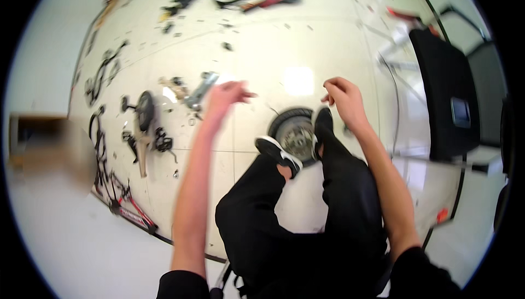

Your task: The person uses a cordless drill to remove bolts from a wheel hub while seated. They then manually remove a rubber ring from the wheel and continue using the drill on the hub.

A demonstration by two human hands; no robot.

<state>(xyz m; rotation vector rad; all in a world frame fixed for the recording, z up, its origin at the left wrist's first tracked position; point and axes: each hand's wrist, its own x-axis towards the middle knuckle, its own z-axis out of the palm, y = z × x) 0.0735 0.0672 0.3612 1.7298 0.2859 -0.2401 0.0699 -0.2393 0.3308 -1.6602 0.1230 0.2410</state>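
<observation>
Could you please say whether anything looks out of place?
Yes: a silver wheel with a black tyre lies flat between two black and white shoes, and grey metal parts lie strewn over the glossy cream tiled floor to its left, which looks cluttered underfoot.

Legible text: none that I can make out. Pale, letter-like marks stand on the red bar (136,214) at the lower left of my view, too small and blurred for me to read. On the flat device (461,113) lying on the black seat (442,88) to my right, the screen is too small for me to tell whether it shows characters. The wheel (297,138) at my feet shows a sidewall on which I can distinguish neither letters nor numbers.
</observation>
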